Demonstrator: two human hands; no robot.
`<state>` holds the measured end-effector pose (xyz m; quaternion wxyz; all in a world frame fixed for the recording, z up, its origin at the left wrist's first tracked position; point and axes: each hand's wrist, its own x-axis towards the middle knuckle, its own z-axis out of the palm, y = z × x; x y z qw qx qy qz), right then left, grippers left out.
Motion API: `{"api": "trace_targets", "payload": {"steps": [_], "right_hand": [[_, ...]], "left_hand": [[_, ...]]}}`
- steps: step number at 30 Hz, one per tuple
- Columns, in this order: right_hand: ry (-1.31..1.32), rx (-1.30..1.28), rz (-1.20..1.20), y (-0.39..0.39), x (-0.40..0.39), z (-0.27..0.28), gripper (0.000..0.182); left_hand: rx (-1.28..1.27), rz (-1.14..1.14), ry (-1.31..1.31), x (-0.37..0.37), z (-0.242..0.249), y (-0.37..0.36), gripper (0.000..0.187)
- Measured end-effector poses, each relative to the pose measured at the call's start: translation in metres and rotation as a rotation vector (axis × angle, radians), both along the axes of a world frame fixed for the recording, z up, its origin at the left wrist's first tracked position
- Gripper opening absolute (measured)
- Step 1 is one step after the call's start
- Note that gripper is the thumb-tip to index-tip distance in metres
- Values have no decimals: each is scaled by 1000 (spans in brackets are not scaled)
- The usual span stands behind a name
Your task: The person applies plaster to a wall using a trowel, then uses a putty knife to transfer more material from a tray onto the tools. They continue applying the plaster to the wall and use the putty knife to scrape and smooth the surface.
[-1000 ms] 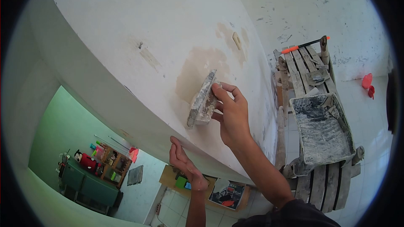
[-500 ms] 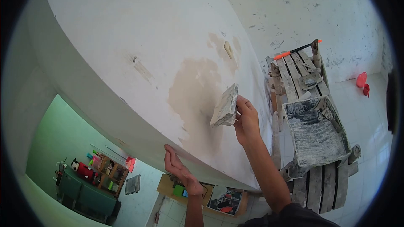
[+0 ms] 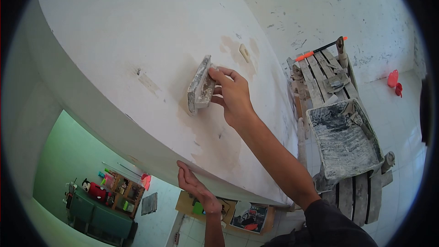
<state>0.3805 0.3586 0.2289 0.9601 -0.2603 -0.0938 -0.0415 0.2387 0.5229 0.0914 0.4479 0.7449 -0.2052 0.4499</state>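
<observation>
My right hand grips a plaster-covered block-like float by its back, with the float's face turned to the white wall. Whether it touches the wall cannot be made out. Damp beige patches show below and right of the float. Lower down, my left hand rests against the wall's lower edge, its fingers extended and nothing held. A small beige fitting sits on the wall, up and right of my right hand.
At the right, a slatted wooden platform bears a plaster-smeared tray, a trowel and an orange-black handled tool. Red objects lie on the floor beyond. A green cabinet and shelf stand lower left.
My right hand has moved the float up and left along the wall, and its tilt has changed. The beige patch behind it looks smaller and paler. My left hand stays at the edge.
</observation>
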Motion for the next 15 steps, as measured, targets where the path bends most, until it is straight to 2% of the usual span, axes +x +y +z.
{"api": "trace_targets", "payload": {"steps": [1, 3, 5, 7, 10, 12, 15], "right_hand": [[2, 2, -3, -9, -1, 8, 34], [-193, 185, 11, -22, -2, 20, 39], [-261, 244, 0, -35, 0, 3, 37], [-176, 311, -54, -45, -22, -22, 37], [18, 176, -75, -41, -25, -85, 35], [96, 131, -89, -32, -33, -118, 34], [252, 13, -55, -18, -39, -156, 32]], "left_hand": [[2, -3, 2, 0, 0, -1, 93], [4, -18, -18, 0, 2, -3, 89], [25, -13, -29, 1, 0, 0, 88], [45, -10, -42, 1, 0, 0, 87], [28, -3, -35, 2, -1, -3, 86], [-58, 35, 4, 4, -3, -3, 107], [-77, 25, -15, 6, -4, -4, 106]]}}
